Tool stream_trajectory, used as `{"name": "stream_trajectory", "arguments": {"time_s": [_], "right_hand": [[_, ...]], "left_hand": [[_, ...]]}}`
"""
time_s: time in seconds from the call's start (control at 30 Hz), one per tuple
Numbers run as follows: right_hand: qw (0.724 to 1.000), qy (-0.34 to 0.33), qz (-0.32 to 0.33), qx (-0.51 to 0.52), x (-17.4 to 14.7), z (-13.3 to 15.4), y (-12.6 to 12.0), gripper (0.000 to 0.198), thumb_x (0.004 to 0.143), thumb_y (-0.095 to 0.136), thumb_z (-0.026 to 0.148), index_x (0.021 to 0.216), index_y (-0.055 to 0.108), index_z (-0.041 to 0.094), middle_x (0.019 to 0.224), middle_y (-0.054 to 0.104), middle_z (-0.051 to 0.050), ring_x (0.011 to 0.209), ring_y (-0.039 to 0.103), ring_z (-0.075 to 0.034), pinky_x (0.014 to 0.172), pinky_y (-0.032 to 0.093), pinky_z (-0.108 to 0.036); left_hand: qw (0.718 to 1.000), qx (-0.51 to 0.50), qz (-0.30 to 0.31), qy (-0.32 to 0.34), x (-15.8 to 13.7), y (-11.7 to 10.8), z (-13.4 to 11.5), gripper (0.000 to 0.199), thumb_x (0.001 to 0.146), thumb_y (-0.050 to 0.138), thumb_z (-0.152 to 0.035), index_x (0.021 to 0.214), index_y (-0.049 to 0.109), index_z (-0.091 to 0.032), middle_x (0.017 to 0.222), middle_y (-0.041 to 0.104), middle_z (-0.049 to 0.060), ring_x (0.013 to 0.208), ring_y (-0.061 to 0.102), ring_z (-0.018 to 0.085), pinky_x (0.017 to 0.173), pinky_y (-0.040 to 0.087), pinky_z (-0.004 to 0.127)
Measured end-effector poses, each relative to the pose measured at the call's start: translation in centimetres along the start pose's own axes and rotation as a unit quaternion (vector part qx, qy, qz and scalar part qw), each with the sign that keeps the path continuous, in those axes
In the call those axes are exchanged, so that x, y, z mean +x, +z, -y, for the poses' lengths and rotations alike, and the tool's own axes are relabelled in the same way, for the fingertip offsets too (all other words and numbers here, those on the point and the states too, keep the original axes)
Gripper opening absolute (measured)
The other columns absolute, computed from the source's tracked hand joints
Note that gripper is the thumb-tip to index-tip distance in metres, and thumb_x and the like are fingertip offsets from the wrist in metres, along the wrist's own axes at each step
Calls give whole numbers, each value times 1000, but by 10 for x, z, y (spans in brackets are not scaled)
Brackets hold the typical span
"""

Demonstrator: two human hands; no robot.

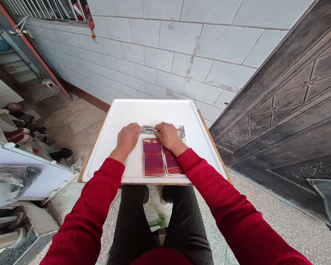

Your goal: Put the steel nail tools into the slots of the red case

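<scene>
My left hand [128, 137] is closed in a pinch at the left end of a small silvery metal piece [148, 129] over the white board. The fingers of my right hand [167, 135] pinch its other end; its exact kind is too small to make out. Just below lies a flat red-and-purple rectangle [153, 156] with rounded corners, part of it blurred. A second red-and-purple rectangle [173, 163] rests beside it, partly hidden under my right hand and wrist. Several thin metal pieces [182, 133] lie right of my right hand.
The white board [132, 110], with a raised rim, sits on a brown-edged panel [82, 176] before a tiled wall [154, 48]. A dark patterned door [287, 110] stands at right. Shoes [19, 136] fill a rack at left. A green stool part [159, 221] shows between my legs.
</scene>
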State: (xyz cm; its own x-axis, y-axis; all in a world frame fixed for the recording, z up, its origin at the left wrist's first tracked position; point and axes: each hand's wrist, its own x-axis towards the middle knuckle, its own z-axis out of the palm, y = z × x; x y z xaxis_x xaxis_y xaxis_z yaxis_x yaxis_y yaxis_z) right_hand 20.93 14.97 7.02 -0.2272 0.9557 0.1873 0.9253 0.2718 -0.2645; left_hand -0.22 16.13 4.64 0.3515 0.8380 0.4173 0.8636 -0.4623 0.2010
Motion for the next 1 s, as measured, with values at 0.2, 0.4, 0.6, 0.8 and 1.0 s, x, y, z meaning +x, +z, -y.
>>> {"name": "stream_trajectory", "arguments": {"time_s": [0.2,0.4,0.6,0.8,1.0], "right_hand": [[1000,2,1,13,0,4,-4,24,101,53,21,102,77,20,110,75,-9,97,67,-24,82,41,-33],[1000,18,1,11,7,4,-1,20,100,56,24,102,75,20,107,74,-9,96,66,-24,81,41,-34],[1000,30,3,-6,7,1,0,22,99,54,20,96,76,20,105,75,-10,96,67,-25,80,40,-34],[1000,16,4,5,1,1,-2,23,98,55,21,93,78,21,105,76,-8,93,66,-24,79,41,-34],[1000,13,4,8,2,0,-1,22,97,57,22,92,78,21,102,76,-7,92,66,-23,78,40,-33]], "left_hand": [[999,-4,13,44,9,7,-6,24,103,49,-21,106,73,-24,114,74,6,99,67,24,82,51,37],[998,-8,17,59,9,8,-5,24,102,50,-20,91,72,-23,105,74,6,95,67,23,78,51,37],[997,-32,24,70,3,8,-1,21,102,52,-20,96,72,-23,119,75,4,105,68,22,80,51,35],[998,-5,22,52,0,-1,-1,22,102,51,-19,93,71,-23,115,74,5,103,67,23,81,50,36],[999,52,2,6,0,-10,-1,27,104,46,-19,87,67,-21,102,72,7,95,65,24,78,46,37]]}}
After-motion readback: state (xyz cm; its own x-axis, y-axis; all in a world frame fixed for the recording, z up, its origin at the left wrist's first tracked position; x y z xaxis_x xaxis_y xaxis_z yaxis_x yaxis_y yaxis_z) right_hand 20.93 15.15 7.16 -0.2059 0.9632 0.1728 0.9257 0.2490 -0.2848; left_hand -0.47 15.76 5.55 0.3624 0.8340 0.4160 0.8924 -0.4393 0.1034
